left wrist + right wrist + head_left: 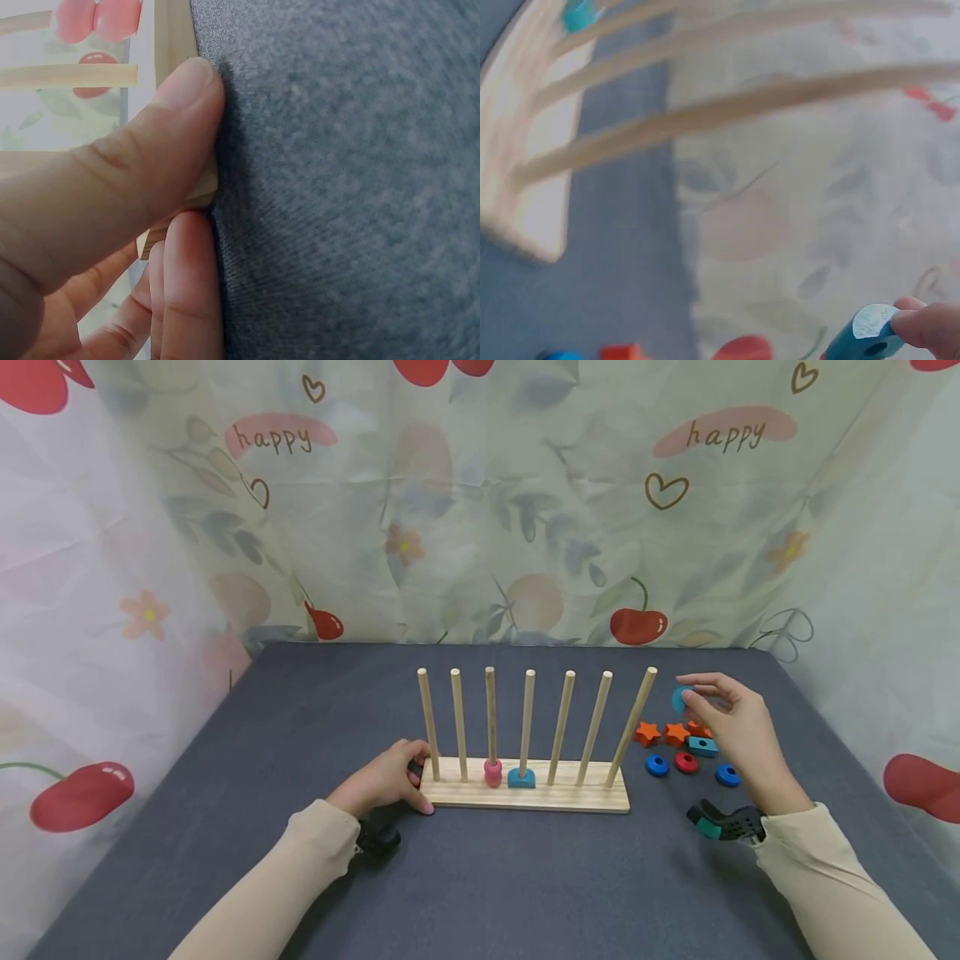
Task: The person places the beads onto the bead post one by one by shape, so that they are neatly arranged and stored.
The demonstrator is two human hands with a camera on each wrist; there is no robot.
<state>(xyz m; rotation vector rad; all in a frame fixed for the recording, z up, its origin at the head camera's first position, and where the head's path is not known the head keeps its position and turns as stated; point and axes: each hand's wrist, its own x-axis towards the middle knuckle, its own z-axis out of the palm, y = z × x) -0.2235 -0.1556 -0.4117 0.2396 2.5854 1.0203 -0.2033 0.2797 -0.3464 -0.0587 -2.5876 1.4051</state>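
Observation:
My left hand (392, 774) grips the left end of a wooden peg stand (480, 793); in the left wrist view the thumb (169, 127) lies along the front edge and the fingers are at the end corner. A pink two-lobed bead (492, 773) sits at the foot of the third peg from the left. At the foot of the fourth is a teal half-round block (521, 778). Right of the stand, my right hand (731, 718) pinches another teal half-round block (862, 334), raised above the table, with a hole visible in its side.
Under and beside my right hand lie several orange stars (647, 734), a teal block (702, 746), a red ring (686, 762) and two blue rings (657, 766). Upright pegs (633, 722) rise between the hands. A printed curtain (480, 568) hangs behind the dark tabletop (525, 885).

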